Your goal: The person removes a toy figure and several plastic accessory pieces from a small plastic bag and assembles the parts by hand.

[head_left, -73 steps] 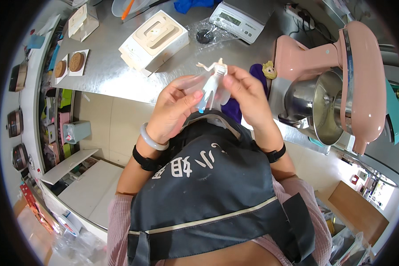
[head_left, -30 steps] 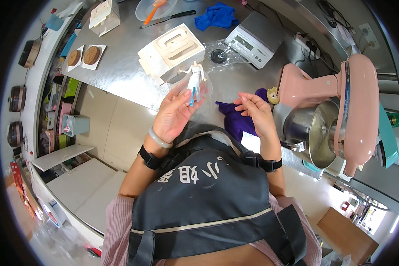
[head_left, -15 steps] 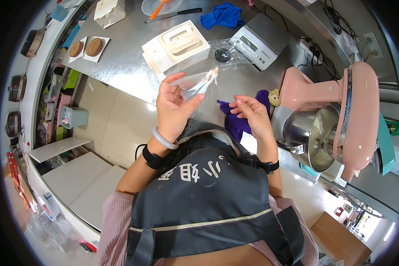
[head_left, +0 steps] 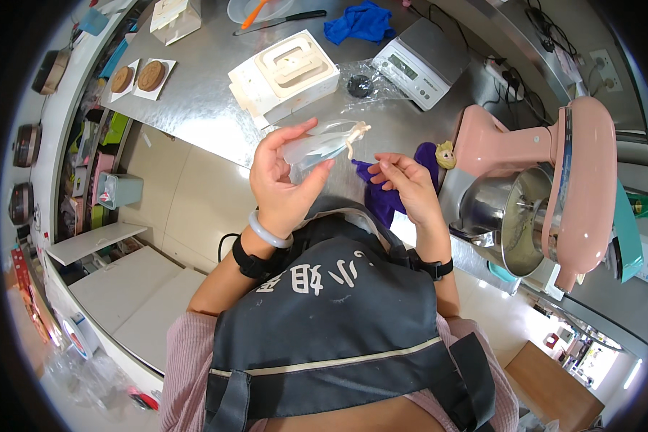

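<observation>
My left hand is wrapped round a translucent, cone-shaped piping bag, held above the near edge of the metal table. Pale cream clings to the bag's tip on the right, and a strand of it dangles down. Just right of the tip, my right hand hovers apart from the bag. Its fingers are loosely bent with nothing visible between them. A purple cloth lies beneath and beside that hand.
A pink stand mixer with a steel bowl stands close on the right. Beyond my hands are a cream-coloured box, a kitchen scale, a blue cloth and a knife. Two brown round pieces sit far left.
The bag's tip has swung right and slightly down, nearer my right hand. A cream strand now dangles from it. My right hand has barely moved.
</observation>
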`<state>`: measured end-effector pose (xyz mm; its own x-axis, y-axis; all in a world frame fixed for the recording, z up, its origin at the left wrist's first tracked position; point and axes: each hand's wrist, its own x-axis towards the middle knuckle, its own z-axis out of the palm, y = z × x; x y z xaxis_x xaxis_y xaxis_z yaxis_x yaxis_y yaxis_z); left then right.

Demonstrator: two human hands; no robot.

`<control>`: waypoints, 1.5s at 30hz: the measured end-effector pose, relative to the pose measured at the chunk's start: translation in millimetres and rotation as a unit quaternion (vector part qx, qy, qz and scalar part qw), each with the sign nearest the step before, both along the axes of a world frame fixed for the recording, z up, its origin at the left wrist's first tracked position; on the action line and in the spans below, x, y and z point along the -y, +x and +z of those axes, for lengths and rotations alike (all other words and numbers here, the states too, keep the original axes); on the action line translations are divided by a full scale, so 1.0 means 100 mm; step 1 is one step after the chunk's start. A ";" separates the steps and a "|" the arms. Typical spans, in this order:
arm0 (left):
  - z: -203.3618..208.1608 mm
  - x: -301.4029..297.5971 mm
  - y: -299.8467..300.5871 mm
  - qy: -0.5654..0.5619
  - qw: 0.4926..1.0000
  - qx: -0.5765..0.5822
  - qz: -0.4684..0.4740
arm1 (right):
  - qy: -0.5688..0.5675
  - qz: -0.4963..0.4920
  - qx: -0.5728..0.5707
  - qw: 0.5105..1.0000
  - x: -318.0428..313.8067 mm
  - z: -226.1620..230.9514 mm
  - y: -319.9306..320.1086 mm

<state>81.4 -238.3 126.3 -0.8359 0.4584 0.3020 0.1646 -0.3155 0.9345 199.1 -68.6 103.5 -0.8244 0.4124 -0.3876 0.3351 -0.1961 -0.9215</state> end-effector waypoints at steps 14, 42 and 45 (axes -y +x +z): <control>0.16 0.07 -0.03 -0.088 0.941 -0.327 0.001 | 0.022 -0.028 -0.092 0.995 0.16 0.28 0.00; -0.07 0.00 -0.01 -0.019 0.927 0.264 -0.266 | -0.016 -0.100 -0.156 0.983 0.09 0.26 0.01; -0.10 0.01 -0.02 -0.025 0.914 0.291 -0.281 | -0.049 -0.110 -0.163 0.979 0.07 0.27 0.00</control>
<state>79.1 -238.9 116.0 -0.4771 0.8655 -0.1524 -0.5404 -0.1522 0.8275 199.3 -75.5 130.5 -0.8066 0.5677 -0.1647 -0.0347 -0.3237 -0.9455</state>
